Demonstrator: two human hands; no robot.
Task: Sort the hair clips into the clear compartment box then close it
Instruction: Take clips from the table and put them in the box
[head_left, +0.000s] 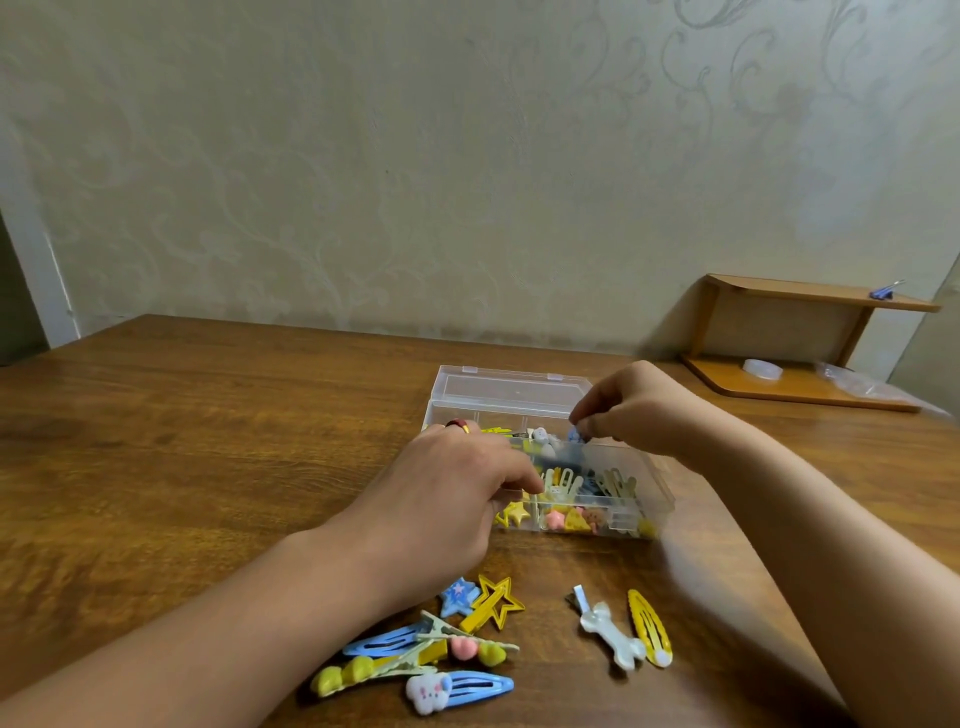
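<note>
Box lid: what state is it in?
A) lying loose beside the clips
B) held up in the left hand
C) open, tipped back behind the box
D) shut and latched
C: the lid stands open behind the box, while both hands work over the compartments.

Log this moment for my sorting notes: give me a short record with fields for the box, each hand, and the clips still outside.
box: clear compartment box on the wooden table, lid open and tipped back, compartments partly filled with clips
left hand: left hand reaches into the box's near-left side; what its fingers hold is hidden
right hand: right hand pinches a small blue clip over the rear compartments
clips outside: yellow star clip, white bone clip, yellow snap clip, blue snap clips and others
</note>
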